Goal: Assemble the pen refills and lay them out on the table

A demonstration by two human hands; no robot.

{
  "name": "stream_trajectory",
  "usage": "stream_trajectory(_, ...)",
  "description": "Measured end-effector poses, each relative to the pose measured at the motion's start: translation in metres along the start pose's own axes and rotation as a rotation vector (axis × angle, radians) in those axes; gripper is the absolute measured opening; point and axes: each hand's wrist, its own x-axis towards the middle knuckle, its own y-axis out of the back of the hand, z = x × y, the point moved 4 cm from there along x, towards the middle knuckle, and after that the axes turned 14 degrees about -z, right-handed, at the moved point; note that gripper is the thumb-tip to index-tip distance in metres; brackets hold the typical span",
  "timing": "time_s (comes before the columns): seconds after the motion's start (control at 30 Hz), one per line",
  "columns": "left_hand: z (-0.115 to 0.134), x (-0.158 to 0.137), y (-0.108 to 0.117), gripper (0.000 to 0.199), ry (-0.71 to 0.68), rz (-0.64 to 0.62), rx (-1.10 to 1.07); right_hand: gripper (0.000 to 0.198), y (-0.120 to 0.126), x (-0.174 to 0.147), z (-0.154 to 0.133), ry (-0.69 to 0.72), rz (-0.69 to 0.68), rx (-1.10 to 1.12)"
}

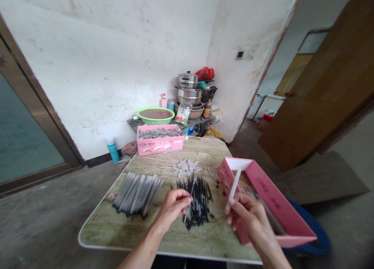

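Observation:
My left hand (177,203) is closed in a pinch on a thin pen refill (192,186), held upright over a pile of black and clear refills (197,206) on the table. To the right, my right hand (244,212) grips a whitish translucent pen barrel (234,187), tilted, beside the near wall of an open pink box (265,183). Inside that box lie more pale pieces, partly hidden by the hand. A row of translucent barrels with black ends (138,193) lies left of my left hand. Small whitish pieces (185,167) are heaped behind the refills.
A second pink box (160,146), full of pale barrels, stands at the table's (111,234) far edge. Beyond it, a low shelf holds a green basin (156,114) and stacked steel pots (188,90). A blue stool (323,238) shows under the right box.

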Motion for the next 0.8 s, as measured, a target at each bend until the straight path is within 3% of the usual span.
stream_trajectory(0.13,0.009,-0.016,-0.023,0.028,0.037,-0.178,-0.117,0.034,-0.023,0.013,0.014,0.048,0.053,0.203)
stream_trajectory(0.27,0.011,-0.024,-0.031,0.027,0.06,-0.252,-0.127,0.031,-0.031,0.022,0.015,0.124,0.106,0.33)
stream_trajectory(0.6,0.011,-0.027,-0.033,0.025,0.103,-0.246,-0.145,0.031,-0.04,0.026,0.021,0.113,0.094,0.298)
stream_trajectory(0.8,0.009,-0.022,-0.035,0.026,-0.018,-0.209,-0.213,0.032,-0.05,0.025,0.031,0.079,0.053,0.322)
